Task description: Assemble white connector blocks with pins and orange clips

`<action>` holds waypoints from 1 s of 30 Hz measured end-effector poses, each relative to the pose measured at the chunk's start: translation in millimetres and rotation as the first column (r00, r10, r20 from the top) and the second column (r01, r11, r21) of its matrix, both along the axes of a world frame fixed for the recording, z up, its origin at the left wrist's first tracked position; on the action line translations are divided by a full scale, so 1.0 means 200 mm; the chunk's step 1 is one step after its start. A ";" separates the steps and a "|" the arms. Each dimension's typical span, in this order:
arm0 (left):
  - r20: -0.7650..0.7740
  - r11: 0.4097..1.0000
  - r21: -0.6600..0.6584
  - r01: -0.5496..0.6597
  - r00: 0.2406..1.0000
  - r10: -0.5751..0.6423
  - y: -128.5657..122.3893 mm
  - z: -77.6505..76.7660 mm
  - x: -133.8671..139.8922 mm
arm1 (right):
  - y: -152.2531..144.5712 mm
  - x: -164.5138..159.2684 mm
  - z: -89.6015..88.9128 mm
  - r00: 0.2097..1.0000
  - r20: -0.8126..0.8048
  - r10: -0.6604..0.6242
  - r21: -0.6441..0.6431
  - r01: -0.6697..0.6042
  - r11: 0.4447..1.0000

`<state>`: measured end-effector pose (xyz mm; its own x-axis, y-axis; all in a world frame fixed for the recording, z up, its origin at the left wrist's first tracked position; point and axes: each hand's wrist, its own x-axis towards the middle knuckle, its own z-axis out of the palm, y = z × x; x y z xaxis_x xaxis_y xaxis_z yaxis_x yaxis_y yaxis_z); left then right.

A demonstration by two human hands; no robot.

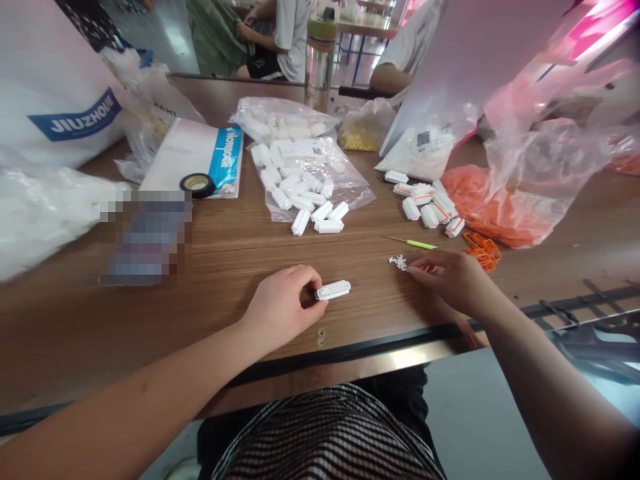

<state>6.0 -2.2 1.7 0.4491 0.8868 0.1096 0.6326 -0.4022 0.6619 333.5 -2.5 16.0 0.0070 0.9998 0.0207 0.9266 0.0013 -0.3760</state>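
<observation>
Between the thumb and forefinger of my left hand (285, 300) is a white connector housing (334, 290), its face with rows of small holes turned up. My right hand (453, 277) is at a small pile of tiny white plugs (399, 262), fingertips pinched together at the pile's edge; whether a plug is between them I cannot make out. Just beyond lies a pick with a green handle (421, 245). Orange clips (483, 251) lie to the right of my right hand.
Several white housings (329, 226) lie before an open plastic bag (350, 183). More housings with orange strips (423, 195) sit by a bag of orange parts (500, 207). Black tape (197, 185) rests on a notepad (175, 157). A bottle (319, 67) stands behind; people sit beyond.
</observation>
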 end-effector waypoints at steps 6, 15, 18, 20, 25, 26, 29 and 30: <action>0.010 1.000 0.002 0.002 1.000 -0.002 0.00 0.00 0.00 | -0.04 -0.10 0.07 0.997 -0.061 -0.044 0.039 0.046 0.998; 0.013 1.000 -0.011 -0.006 1.000 0.006 0.00 0.01 0.01 | 0.01 -0.57 0.11 0.814 -0.224 0.535 0.131 -0.519 0.845; 0.031 1.000 0.002 -0.002 1.000 0.002 0.00 0.01 0.01 | 0.03 -0.61 0.09 0.813 -0.150 0.563 0.093 -0.555 0.826; 0.036 1.000 0.002 0.000 0.999 0.000 -0.01 0.00 0.01 | 0.04 -0.62 0.09 0.810 -0.123 0.574 0.091 -0.566 0.819; 0.023 1.000 -0.013 0.003 1.000 -0.003 -0.01 0.00 0.00 | 0.02 -0.63 0.11 0.786 -0.010 0.618 0.142 -0.611 0.779; 0.019 1.000 -0.014 0.001 1.000 -0.001 -0.01 0.01 0.01 | 0.02 -0.63 0.12 0.774 0.014 0.633 0.149 -0.627 0.764; 0.015 1.000 -0.011 -0.004 1.000 0.004 -0.01 0.00 0.01 | 0.01 -0.62 0.13 0.749 0.051 0.661 0.175 -0.658 0.732; 0.018 1.000 -0.009 -0.005 1.000 0.005 -0.01 0.00 0.01 | 0.00 -0.61 0.13 0.750 0.053 0.659 0.191 -0.655 0.731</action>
<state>7.6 -3.4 2.6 0.4426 0.8900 0.1091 0.6228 -0.3927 0.6767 211.0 -1.8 42.5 -0.6480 0.7317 0.2115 0.6617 0.6783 -0.3195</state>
